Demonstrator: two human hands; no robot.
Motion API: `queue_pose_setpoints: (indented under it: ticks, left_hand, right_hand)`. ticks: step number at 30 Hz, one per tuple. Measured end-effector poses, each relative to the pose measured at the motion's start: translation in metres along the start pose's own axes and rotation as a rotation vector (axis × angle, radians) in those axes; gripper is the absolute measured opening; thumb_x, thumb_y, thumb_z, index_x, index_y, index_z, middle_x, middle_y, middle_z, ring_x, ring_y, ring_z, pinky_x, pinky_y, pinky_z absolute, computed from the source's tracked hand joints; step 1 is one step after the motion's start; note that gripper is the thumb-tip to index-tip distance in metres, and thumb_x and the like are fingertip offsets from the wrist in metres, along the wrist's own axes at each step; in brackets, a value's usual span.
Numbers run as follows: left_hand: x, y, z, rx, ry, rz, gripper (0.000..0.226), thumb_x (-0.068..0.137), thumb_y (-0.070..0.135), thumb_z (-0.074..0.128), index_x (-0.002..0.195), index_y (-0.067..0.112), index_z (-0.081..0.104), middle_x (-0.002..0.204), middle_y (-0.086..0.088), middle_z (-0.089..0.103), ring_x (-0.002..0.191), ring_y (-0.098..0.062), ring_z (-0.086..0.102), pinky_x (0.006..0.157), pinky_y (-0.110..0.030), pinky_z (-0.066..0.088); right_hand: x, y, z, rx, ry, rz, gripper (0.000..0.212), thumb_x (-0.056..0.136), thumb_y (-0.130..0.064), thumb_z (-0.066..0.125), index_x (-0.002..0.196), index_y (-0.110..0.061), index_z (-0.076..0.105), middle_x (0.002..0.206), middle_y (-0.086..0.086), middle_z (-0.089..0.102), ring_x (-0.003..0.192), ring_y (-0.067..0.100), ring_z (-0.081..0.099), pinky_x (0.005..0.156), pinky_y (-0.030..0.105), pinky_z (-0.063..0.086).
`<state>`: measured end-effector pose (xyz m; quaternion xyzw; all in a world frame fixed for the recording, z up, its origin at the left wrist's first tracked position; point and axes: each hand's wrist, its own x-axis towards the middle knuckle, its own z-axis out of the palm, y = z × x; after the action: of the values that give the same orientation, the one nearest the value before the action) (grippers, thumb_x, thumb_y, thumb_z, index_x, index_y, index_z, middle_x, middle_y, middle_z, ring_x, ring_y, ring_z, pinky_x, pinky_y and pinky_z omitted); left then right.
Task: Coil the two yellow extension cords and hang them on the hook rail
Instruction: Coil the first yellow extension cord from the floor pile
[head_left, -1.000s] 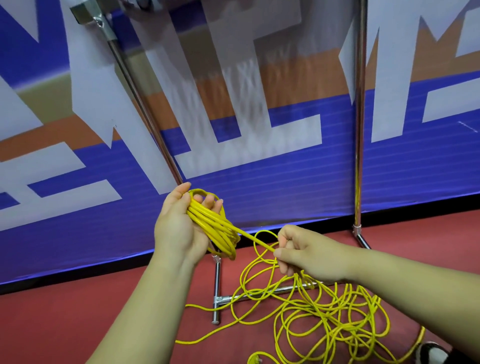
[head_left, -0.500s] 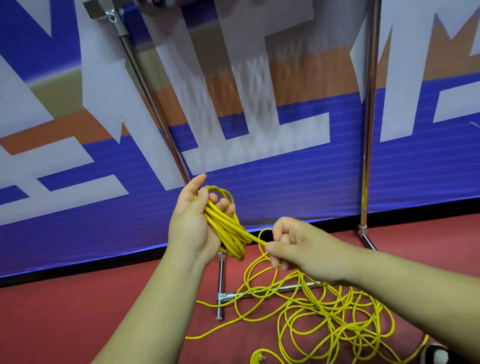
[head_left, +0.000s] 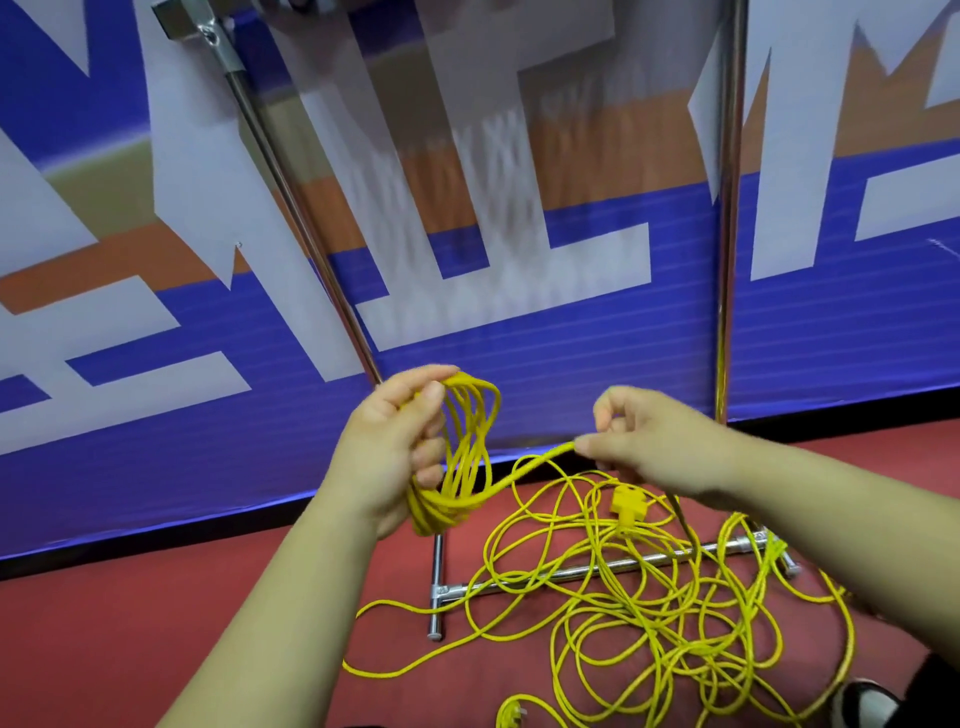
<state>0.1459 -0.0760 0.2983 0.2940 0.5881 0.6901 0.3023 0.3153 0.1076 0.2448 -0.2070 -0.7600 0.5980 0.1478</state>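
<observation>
My right hand (head_left: 639, 441) has drawn its pinched cord out rightward from the coil (head_left: 462, 452) my left hand (head_left: 395, 441) grips, so another loop is ready while most cord lies tangled on the floor (head_left: 130, 649).

Just two bare forearms coming in from the bottom edge, no sleeves, no watch or rings anywhere. Left hand (head_left: 387, 447) and right hand (head_left: 652, 447) both ungloved, short plain nails. Down in the bottom right corner, a dark shoe (head_left: 865, 706) with a white toe, plus dark clothing beside it.
</observation>
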Motion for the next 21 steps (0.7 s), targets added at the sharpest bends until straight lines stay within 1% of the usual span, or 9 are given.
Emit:
queue_pose_setpoints:
  ticks: [3, 5, 8, 10, 13, 14, 16, 19, 21]
  left_hand:
    - [-0.004, -0.014, 0.016, 0.317, -0.128, -0.032, 0.02, 0.099, 0.016, 0.059, 0.107, 0.024, 0.075, 0.062, -0.007, 0.032, 0.046, -0.013, 0.025, 0.045, -0.021, 0.022]
    - [-0.007, -0.023, 0.027, 0.432, -0.221, -0.053, 0.02, 0.097, 0.019, 0.063, 0.114, 0.025, 0.073, 0.058, -0.008, 0.035, 0.044, -0.015, 0.028, 0.045, -0.022, 0.025]
    - [-0.01, -0.03, 0.039, 0.43, -0.334, -0.118, 0.021, 0.099, 0.022, 0.06, 0.117, 0.019, 0.071, 0.055, 0.0, 0.037, 0.042, -0.012, 0.03, 0.041, -0.02, 0.029]
    - [-0.013, -0.029, 0.044, 0.377, -0.409, -0.15, 0.019, 0.099, 0.024, 0.06, 0.111, 0.021, 0.073, 0.058, 0.001, 0.036, 0.042, -0.01, 0.029, 0.04, -0.019, 0.029]
    - [-0.017, -0.025, 0.05, 0.355, -0.503, -0.122, 0.012, 0.096, 0.025, 0.063, 0.094, 0.022, 0.075, 0.058, 0.002, 0.037, 0.042, -0.009, 0.031, 0.039, -0.02, 0.03]
    - [-0.017, -0.024, 0.051, 0.372, -0.492, -0.095, 0.015, 0.097, 0.024, 0.062, 0.088, 0.021, 0.073, 0.057, 0.001, 0.036, 0.041, -0.01, 0.031, 0.039, -0.02, 0.031]
    - [-0.013, -0.021, 0.053, 0.389, -0.382, -0.03, 0.028, 0.102, 0.018, 0.056, 0.077, 0.023, 0.068, 0.056, -0.003, 0.034, 0.042, -0.013, 0.03, 0.039, -0.02, 0.03]
    - [-0.001, -0.011, 0.045, 0.308, -0.122, 0.071, 0.038, 0.103, 0.015, 0.051, 0.071, 0.028, 0.068, 0.06, -0.005, 0.036, 0.043, -0.013, 0.029, 0.038, -0.02, 0.029]
    - [0.008, -0.003, 0.031, 0.193, 0.043, 0.116, 0.037, 0.104, 0.017, 0.049, 0.073, 0.028, 0.068, 0.063, -0.002, 0.037, 0.044, -0.011, 0.029, 0.038, -0.019, 0.028]
  right_hand:
    - [-0.008, -0.027, -0.01, 0.22, 0.001, -0.032, 0.018, 0.093, -0.005, 0.064, 0.091, -0.013, 0.048, 0.067, 0.007, 0.065, 0.053, 0.015, 0.049, 0.052, 0.023, 0.043]
    - [-0.016, -0.039, -0.013, 0.24, -0.03, -0.089, 0.016, 0.094, -0.001, 0.061, 0.093, -0.011, 0.048, 0.073, 0.008, 0.068, 0.059, 0.016, 0.051, 0.059, 0.024, 0.045]
    - [-0.021, -0.047, -0.015, 0.194, -0.022, -0.176, 0.016, 0.093, -0.002, 0.063, 0.094, -0.011, 0.05, 0.076, 0.011, 0.071, 0.069, 0.025, 0.053, 0.067, 0.033, 0.044]
    - [-0.022, -0.048, -0.018, 0.183, -0.005, -0.191, 0.017, 0.092, -0.004, 0.065, 0.094, -0.012, 0.05, 0.076, 0.011, 0.072, 0.069, 0.024, 0.054, 0.066, 0.031, 0.044]
    - [-0.024, -0.05, -0.022, 0.193, -0.014, -0.202, 0.017, 0.092, -0.004, 0.065, 0.094, -0.011, 0.05, 0.076, 0.01, 0.072, 0.063, 0.018, 0.053, 0.061, 0.024, 0.046]
    - [-0.024, -0.05, -0.024, 0.196, -0.015, -0.205, 0.017, 0.092, -0.004, 0.065, 0.095, -0.011, 0.049, 0.076, 0.01, 0.072, 0.062, 0.018, 0.053, 0.059, 0.023, 0.047]
    - [-0.025, -0.049, -0.029, 0.21, -0.023, -0.195, 0.016, 0.094, -0.003, 0.062, 0.094, -0.01, 0.048, 0.074, 0.01, 0.067, 0.059, 0.016, 0.054, 0.06, 0.022, 0.048]
    - [-0.026, -0.043, -0.037, 0.225, -0.131, -0.133, 0.017, 0.096, -0.009, 0.062, 0.092, -0.011, 0.045, 0.07, 0.008, 0.059, 0.061, 0.018, 0.055, 0.074, 0.037, 0.051]
    - [-0.026, -0.034, -0.04, 0.17, -0.204, -0.091, 0.017, 0.096, -0.014, 0.061, 0.092, -0.011, 0.044, 0.068, 0.006, 0.058, 0.06, 0.018, 0.055, 0.077, 0.046, 0.051]
